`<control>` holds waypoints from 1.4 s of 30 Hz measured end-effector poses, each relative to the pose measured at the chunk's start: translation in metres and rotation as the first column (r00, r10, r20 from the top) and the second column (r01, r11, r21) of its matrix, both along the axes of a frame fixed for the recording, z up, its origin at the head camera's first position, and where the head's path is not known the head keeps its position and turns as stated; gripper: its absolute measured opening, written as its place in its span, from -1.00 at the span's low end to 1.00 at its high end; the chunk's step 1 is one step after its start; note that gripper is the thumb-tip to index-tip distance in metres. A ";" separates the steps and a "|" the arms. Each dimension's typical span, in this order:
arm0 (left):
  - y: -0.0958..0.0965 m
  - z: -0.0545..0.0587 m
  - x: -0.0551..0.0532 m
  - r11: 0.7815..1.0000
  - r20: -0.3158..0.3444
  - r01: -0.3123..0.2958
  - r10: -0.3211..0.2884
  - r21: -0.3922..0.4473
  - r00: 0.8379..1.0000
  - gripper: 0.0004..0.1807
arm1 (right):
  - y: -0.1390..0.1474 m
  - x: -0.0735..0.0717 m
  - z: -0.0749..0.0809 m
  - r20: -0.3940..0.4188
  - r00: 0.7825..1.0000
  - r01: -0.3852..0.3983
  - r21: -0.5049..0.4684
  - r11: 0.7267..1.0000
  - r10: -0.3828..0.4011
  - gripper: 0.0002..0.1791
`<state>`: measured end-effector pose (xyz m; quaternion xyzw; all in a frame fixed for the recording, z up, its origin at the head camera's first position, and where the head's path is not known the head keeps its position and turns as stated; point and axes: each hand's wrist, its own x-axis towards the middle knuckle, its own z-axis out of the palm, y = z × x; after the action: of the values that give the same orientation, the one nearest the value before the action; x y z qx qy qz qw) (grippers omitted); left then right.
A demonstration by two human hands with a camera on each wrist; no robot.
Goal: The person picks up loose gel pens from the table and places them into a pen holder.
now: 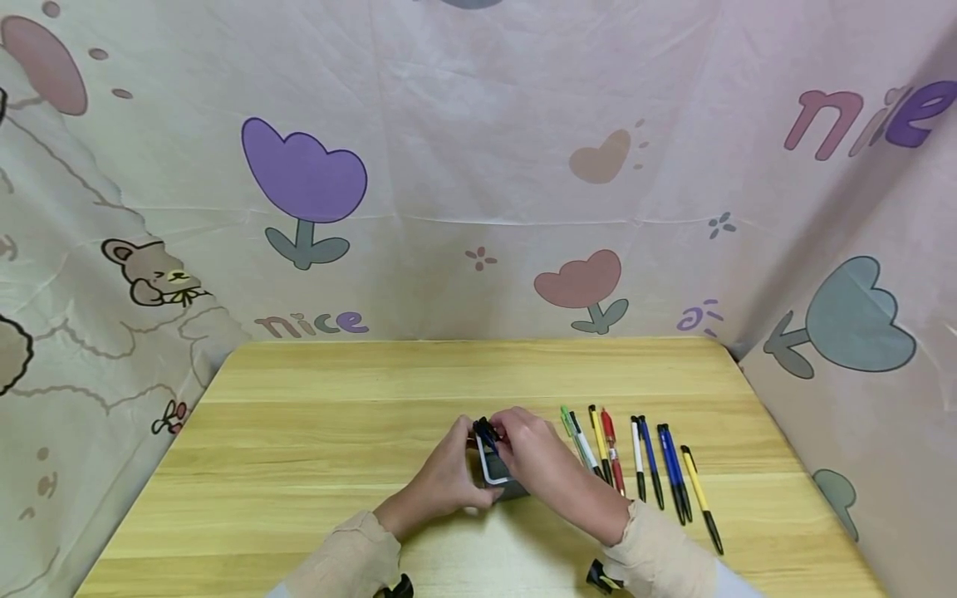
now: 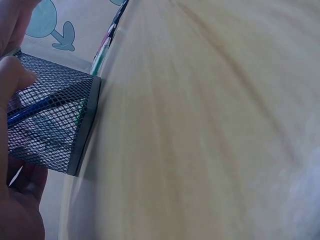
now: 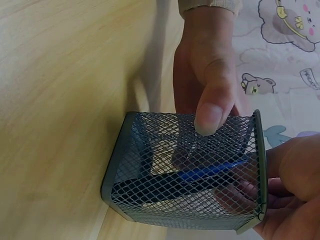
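A dark wire-mesh pen holder (image 1: pixel 513 488) with a square rim stands on the table in front of the person. My left hand (image 1: pixel 447 475) grips it from the side, its thumb pressed on the mesh in the right wrist view. At the rim, my right hand (image 1: pixel 540 455) has curled fingers around the upper end of a blue pen (image 3: pixel 207 171). Through the mesh, this pen slants down inside, its dark lower part near the base. Black pen tops (image 1: pixel 484 428) show by the right fingertips in the head view. The right palm is hidden there.
Several pens lie in a loose row right of the holder: a green pen (image 1: pixel 568 423), a red pen (image 1: pixel 611 448), a white pen (image 1: pixel 638 453) and a yellow pen (image 1: pixel 697 486) among them. A printed cloth (image 1: pixel 449 166) hangs behind the wooden table (image 1: pixel 336 432) and at both sides.
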<state>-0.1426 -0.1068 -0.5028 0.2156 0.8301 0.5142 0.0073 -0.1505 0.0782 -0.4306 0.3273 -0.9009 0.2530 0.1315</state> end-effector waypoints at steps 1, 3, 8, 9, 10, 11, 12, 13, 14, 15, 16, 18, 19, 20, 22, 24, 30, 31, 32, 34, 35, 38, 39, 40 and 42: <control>0.000 0.000 0.000 1.000 0.001 0.000 0.000 0.000 1.000 -0.18 | 0.000 0.000 0.000 0.001 1.000 0.002 -0.002 1.000 -0.002 -0.71; 0.000 -0.001 0.000 1.000 -0.004 -0.002 0.002 -0.002 1.000 -0.17 | 0.000 0.000 0.001 0.006 1.000 0.006 -0.007 1.000 -0.006 -0.71; 0.001 -0.001 0.000 1.000 0.009 -0.011 0.011 -0.002 1.000 -0.17 | 0.001 0.002 0.004 0.009 1.000 0.021 -0.025 0.999 -0.021 -0.70; 0.001 0.000 0.000 1.000 0.011 -0.014 0.014 -0.001 1.000 -0.17 | 0.001 0.002 0.005 0.008 1.000 0.024 -0.028 0.999 -0.024 -0.70; 0.001 0.000 0.000 1.000 0.013 -0.016 0.016 0.000 1.000 -0.17 | 0.001 0.002 0.005 0.007 1.000 0.027 -0.031 0.999 -0.027 -0.70; 0.001 0.000 0.000 1.000 0.011 -0.019 0.019 0.000 1.000 -0.17 | 0.002 0.003 0.006 0.004 1.000 0.028 -0.034 0.999 -0.028 -0.69; 0.001 0.000 0.000 1.000 0.009 -0.021 0.021 -0.002 1.000 -0.17 | 0.002 0.003 0.006 0.002 1.000 0.029 -0.036 0.999 -0.029 -0.69; 0.001 0.000 0.000 1.000 0.012 -0.022 0.022 -0.001 1.000 -0.17 | 0.002 0.003 0.007 0.001 1.000 0.030 -0.038 0.999 -0.030 -0.69; 0.001 0.000 0.000 1.000 0.010 -0.022 0.022 -0.001 1.000 -0.17 | 0.003 0.004 0.007 -0.002 0.999 0.033 -0.041 0.999 -0.033 -0.69; 0.001 0.000 0.001 1.000 0.010 -0.022 0.022 -0.001 1.000 -0.17 | 0.003 0.004 0.008 -0.006 0.999 0.036 -0.045 0.998 -0.036 -0.68; 0.001 0.000 0.001 1.000 0.008 -0.020 0.020 -0.002 1.000 -0.17 | 0.004 0.005 0.008 -0.011 0.999 0.039 -0.052 0.998 -0.039 -0.68; 0.001 0.000 0.001 1.000 0.012 -0.017 0.017 0.002 1.000 -0.16 | 0.005 0.006 0.010 -0.020 0.999 0.049 -0.065 0.997 -0.050 -0.69; 0.001 0.000 0.001 1.000 0.015 -0.014 0.014 0.007 1.000 -0.16 | 0.005 0.007 0.011 -0.026 0.998 0.055 -0.071 0.996 -0.057 -0.69; 0.001 0.000 0.001 1.000 0.018 -0.012 0.012 0.010 1.000 -0.16 | 0.006 0.007 0.012 -0.030 0.998 0.060 -0.075 0.995 -0.062 -0.70; 0.000 0.000 0.001 1.000 0.022 -0.008 0.008 0.016 1.000 -0.15 | 0.007 0.008 0.014 -0.026 0.997 0.067 -0.083 0.994 -0.070 -0.71; 0.000 0.000 0.001 1.000 0.025 -0.004 0.003 0.019 1.000 -0.15 | 0.009 0.009 0.016 -0.017 0.997 0.079 -0.084 0.993 -0.081 -0.72; 0.000 0.001 0.000 1.000 0.027 -0.012 0.012 0.003 1.000 -0.13 | 0.022 0.010 0.022 0.032 0.991 0.133 -0.110 0.985 -0.130 -0.76; 0.000 0.001 0.000 1.000 0.029 -0.016 0.016 -0.001 0.999 -0.13 | 0.024 0.010 0.023 0.036 0.989 0.146 -0.111 0.983 -0.143 -0.77; 0.000 0.001 0.000 1.000 0.027 -0.019 0.019 -0.006 0.999 -0.13 | 0.027 0.010 0.023 0.041 0.987 0.156 -0.111 0.981 -0.153 -0.77; 0.001 0.002 0.000 1.000 0.030 -0.022 0.022 -0.008 0.999 -0.13 | 0.033 0.010 0.024 0.058 0.982 0.183 -0.105 0.978 -0.177 -0.78; 0.001 0.001 0.000 1.000 0.031 -0.021 0.021 -0.006 0.999 -0.13 | 0.036 0.010 0.025 0.066 0.979 0.197 -0.097 0.976 -0.191 -0.78; 0.001 0.001 0.000 1.000 0.048 -0.013 0.013 0.014 0.999 -0.13 | 0.045 0.010 0.026 0.092 0.971 0.230 -0.081 0.970 -0.222 -0.79; 0.001 0.001 0.001 1.000 0.054 -0.011 0.009 0.021 0.999 -0.13 | 0.049 0.010 0.026 0.099 0.968 0.239 -0.077 0.968 -0.231 -0.79; 0.001 0.001 0.001 1.000 0.056 -0.007 0.006 0.024 0.998 -0.13 | 0.052 0.009 0.027 0.103 0.966 0.246 -0.073 0.967 -0.238 -0.79; 0.001 0.000 0.001 1.000 0.060 -0.005 0.003 0.025 0.998 -0.13 | 0.060 0.009 0.027 0.101 0.963 0.259 -0.072 0.963 -0.251 -0.79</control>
<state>-0.1420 -0.1062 -0.5027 0.1986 0.8234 0.5308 0.0285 -0.1419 0.1386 -0.4039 0.1909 -0.9291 0.2865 0.1353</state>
